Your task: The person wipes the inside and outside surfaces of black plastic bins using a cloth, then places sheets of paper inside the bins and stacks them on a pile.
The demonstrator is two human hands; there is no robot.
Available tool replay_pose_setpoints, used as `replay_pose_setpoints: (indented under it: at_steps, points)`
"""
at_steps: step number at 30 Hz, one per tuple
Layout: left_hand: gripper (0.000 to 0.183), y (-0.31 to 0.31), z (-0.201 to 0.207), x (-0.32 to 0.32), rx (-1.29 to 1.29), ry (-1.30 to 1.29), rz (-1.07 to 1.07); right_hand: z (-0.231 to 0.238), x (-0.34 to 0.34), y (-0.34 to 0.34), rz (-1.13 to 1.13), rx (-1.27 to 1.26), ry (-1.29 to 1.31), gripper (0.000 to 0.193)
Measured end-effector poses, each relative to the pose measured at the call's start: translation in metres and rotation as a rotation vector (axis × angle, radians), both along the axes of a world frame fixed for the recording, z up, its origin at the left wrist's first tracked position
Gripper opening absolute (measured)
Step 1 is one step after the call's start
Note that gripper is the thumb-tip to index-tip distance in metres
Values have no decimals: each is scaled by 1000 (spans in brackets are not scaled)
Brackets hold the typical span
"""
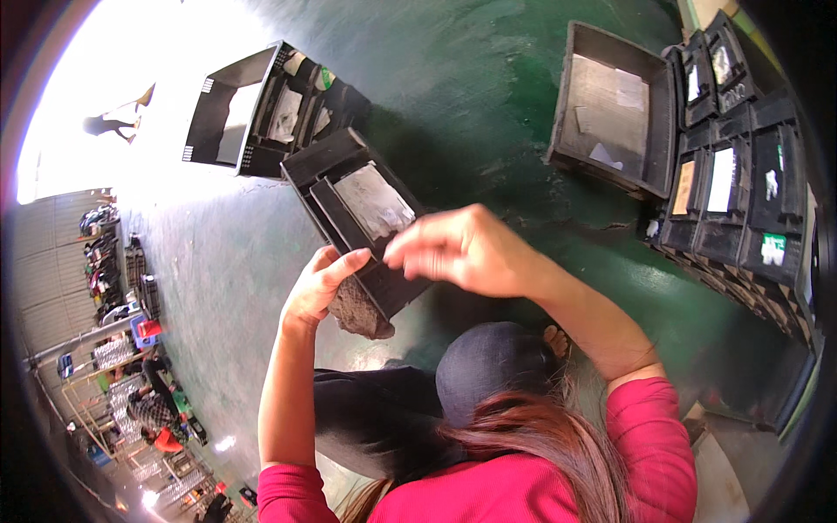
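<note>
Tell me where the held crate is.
In the head view, the held crate is just left of centre, its lower-left edge in the left hand, with an open crate at its upper left.

The green floor point(479, 96), scuffed and glossy in patches, carries everything here: black crates point(260, 131) stand on it at upper left, stacked crates point(745, 196) at right.

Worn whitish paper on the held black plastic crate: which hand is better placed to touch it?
Probably the right hand: its blurred fingers are over the black plastic crate, close to the worn whitish paper. The left hand holds the crate's edge.
</note>
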State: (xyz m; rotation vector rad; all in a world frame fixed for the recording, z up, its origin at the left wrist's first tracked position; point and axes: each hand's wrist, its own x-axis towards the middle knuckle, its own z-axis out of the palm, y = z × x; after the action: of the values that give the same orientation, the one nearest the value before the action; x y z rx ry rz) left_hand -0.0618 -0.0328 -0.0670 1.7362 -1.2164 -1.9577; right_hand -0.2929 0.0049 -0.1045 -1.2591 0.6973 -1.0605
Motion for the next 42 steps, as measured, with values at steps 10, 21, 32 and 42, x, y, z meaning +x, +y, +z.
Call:
replay_pose_setpoints:
  at_steps: [10,21,32,42]
  points:
    - [47,7,-1,-42,-136,-59,-322,-61,-2,-53,-517,-185,564,28]
    - [61,20,-195,-200,-363,-387,-508,-151,-95,-12,-720,227,876,28]
    - [33,23,-31,-7,-275,-453,-873,-220,12,-62,166,-193,1600,108]
    - [27,51,19,91,-286,-556,-375,-248,24,-22,155,-421,1402,81]
